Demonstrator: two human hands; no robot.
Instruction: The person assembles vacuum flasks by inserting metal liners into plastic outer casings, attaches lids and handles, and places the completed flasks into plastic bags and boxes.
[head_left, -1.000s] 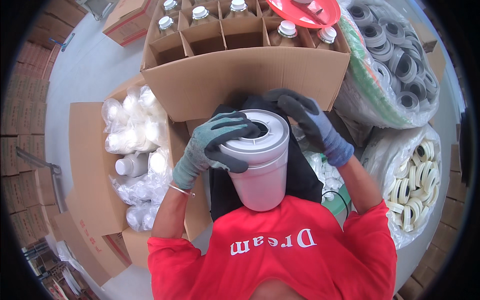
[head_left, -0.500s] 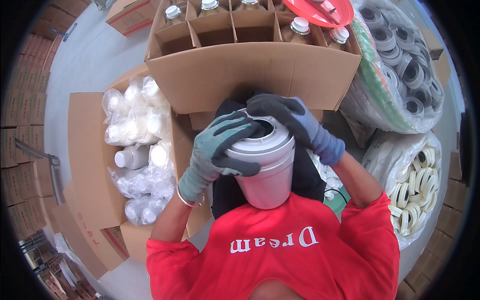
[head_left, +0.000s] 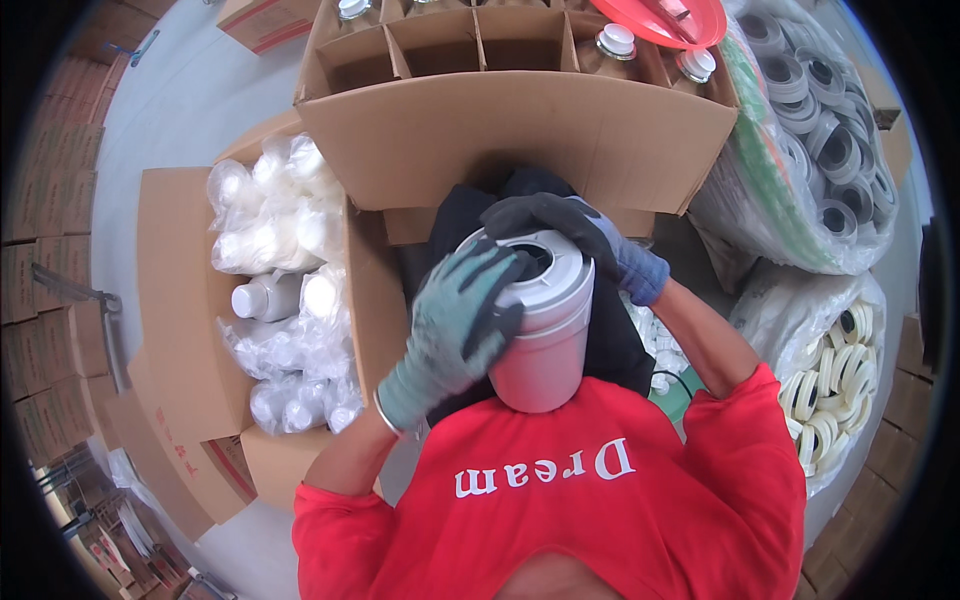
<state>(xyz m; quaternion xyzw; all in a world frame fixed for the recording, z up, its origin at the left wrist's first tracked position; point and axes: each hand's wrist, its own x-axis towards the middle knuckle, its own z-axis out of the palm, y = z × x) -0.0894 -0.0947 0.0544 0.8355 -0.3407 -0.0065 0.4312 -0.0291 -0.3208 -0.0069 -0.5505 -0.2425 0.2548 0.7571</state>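
Note:
A pale grey-white plastic container [head_left: 540,365] stands tilted in my lap, its base against the red shirt. On its top sits a wide collar [head_left: 548,297] with a round dark opening. My left hand [head_left: 462,305], in a green and dark grey glove, is curled over the collar's left side, fingers reaching to the opening. Around the far right of the rim bends my right hand [head_left: 585,240], in a blue and dark grey glove. Its thumb is partly hidden. Both hands grip the collar.
Ahead stands a divided carton [head_left: 510,130] with white-capped bottles and a red tray [head_left: 672,22] on top. An open box [head_left: 190,300] of bagged white bottles is on the left. To the right are plastic sacks of grey rings [head_left: 835,150] and cream rings [head_left: 825,395].
My left hand has shifted on the collar, its fingers now pointing more toward the far side. The right hand stays on the rim. The whole view has shifted slightly.

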